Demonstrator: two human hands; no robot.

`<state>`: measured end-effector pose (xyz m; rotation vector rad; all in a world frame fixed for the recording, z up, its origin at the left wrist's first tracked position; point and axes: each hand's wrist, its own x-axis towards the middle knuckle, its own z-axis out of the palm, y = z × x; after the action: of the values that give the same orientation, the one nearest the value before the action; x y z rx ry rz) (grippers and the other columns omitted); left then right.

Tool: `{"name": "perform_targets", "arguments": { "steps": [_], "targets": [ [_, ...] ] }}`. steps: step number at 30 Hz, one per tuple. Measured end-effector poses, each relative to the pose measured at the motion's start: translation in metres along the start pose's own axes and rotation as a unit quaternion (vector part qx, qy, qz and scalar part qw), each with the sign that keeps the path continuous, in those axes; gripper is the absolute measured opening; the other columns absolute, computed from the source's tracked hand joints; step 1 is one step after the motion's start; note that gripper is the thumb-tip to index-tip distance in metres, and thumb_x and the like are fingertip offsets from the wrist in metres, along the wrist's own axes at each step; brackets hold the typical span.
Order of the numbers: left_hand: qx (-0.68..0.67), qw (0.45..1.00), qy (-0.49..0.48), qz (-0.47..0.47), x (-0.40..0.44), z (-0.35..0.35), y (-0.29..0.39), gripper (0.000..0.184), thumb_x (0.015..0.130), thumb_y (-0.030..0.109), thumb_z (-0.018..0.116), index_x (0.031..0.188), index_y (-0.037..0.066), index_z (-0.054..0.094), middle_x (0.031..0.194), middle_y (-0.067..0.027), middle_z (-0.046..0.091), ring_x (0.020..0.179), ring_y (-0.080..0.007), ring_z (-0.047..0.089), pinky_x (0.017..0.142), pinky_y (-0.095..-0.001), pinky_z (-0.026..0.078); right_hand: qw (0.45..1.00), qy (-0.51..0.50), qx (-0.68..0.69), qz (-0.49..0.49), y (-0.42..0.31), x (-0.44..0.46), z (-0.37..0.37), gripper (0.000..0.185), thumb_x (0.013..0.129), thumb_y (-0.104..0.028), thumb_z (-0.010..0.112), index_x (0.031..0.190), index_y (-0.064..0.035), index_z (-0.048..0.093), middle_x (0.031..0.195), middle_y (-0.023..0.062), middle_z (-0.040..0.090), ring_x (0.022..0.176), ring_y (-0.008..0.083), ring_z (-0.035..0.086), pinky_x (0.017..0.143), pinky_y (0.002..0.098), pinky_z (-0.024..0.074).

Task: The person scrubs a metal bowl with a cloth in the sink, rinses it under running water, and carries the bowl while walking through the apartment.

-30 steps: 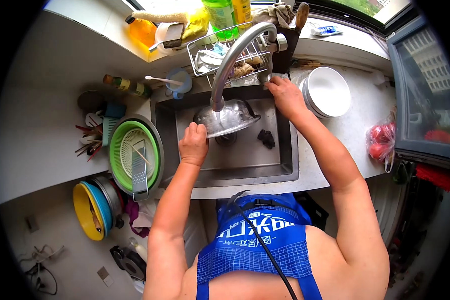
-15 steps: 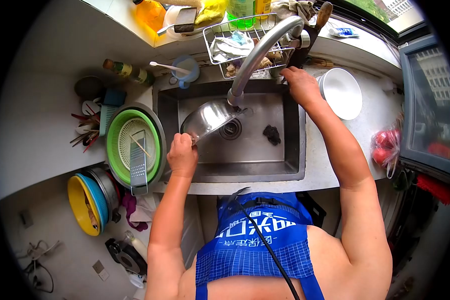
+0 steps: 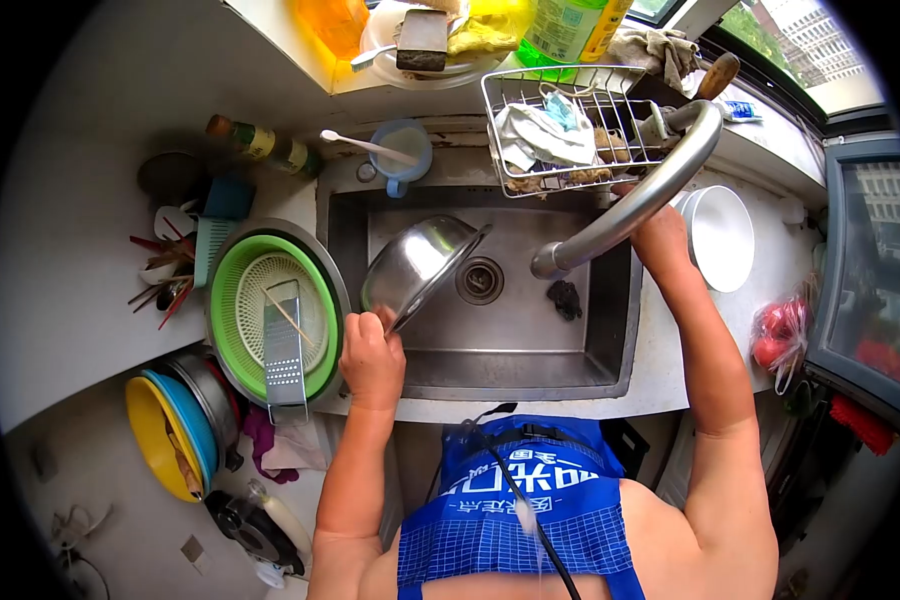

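The left hand [image 3: 373,358] had its fingers closed on the near rim of a metal bowl [image 3: 417,262], which stood tilted just beyond it, inside the sink [image 3: 510,340]. The right hand [image 3: 662,240], well apart from the bowl, was partly hidden behind the faucet [image 3: 660,196]; its grip could not be told. White bowls [image 3: 724,238] sat beside it on the counter [image 3: 660,330]

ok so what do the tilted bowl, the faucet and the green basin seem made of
Tilted bowl: likely polished stainless steel, given its bright reflections. Faucet: apparently metal, steel or plated, with a softer satin sheen. Green basin: probably plastic, smooth and evenly coloured, slightly glossy.
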<state>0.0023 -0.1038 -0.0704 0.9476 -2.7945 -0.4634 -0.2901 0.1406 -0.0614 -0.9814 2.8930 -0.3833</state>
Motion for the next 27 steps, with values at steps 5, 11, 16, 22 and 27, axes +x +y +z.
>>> {"name": "perform_targets", "arguments": {
  "steps": [5,11,16,22,27],
  "targets": [
    [-0.003,1.0,-0.004,0.004,0.009,0.005,-0.004,0.022,0.067,0.001,0.062,0.082,0.004,0.046,0.087,-0.0129,0.048,0.077,-0.0349,0.054,0.063,-0.0433,0.046,0.999,-0.017,-0.028,-0.014,0.007,0.002,0.005,0.028,0.077,-0.011,0.051,0.104,-0.0132,0.057,0.099,0.0089,0.058,0.089,0.0308,0.058,0.072,0.0409,0.0478],
    [-0.026,0.999,-0.012,0.017,0.011,0.002,0.001,0.019,0.069,0.003,0.06,0.083,0.004,0.047,0.087,-0.0139,0.049,0.076,-0.0364,0.054,0.064,-0.0439,0.046,1.0,-0.016,0.007,0.012,-0.005,0.004,-0.005,0.03,0.076,0.002,0.046,0.099,-0.014,0.057,0.1,0.0061,0.059,0.085,0.0324,0.059,0.067,0.0436,0.0474],
    [-0.088,0.996,0.01,-0.017,0.005,-0.007,0.001,0.011,0.073,0.004,0.053,0.081,-0.001,0.047,0.074,-0.0202,0.049,0.068,-0.0402,0.05,0.063,-0.0444,0.042,1.0,-0.005,0.017,-0.014,-0.001,0.001,-0.005,0.031,0.077,0.001,0.043,0.1,-0.0136,0.057,0.097,0.0076,0.059,0.084,0.032,0.059,0.067,0.0432,0.0469],
    [-0.224,0.966,-0.036,-0.127,-0.016,-0.026,-0.006,0.013,0.077,0.009,0.052,0.079,-0.002,0.046,0.066,-0.0153,0.053,0.052,-0.0286,0.051,0.048,-0.0405,0.042,0.999,0.007,0.036,-0.002,0.002,0.004,0.001,0.022,0.082,-0.008,0.05,0.104,-0.0119,0.051,0.098,0.0096,0.058,0.085,0.0332,0.059,0.067,0.0443,0.047],
    [-0.427,0.858,-0.067,-0.277,-0.038,-0.064,0.02,0.013,0.082,0.008,0.05,0.091,0.001,0.052,0.07,-0.0048,0.056,0.044,-0.0098,0.046,0.033,-0.0251,0.037,0.999,0.01,0.043,0.012,0.008,0.008,-0.004,0.025,0.082,-0.016,0.056,0.105,-0.0116,0.05,0.097,0.0099,0.06,0.088,0.0319,0.058,0.07,0.0434,0.046]
  ]
}}
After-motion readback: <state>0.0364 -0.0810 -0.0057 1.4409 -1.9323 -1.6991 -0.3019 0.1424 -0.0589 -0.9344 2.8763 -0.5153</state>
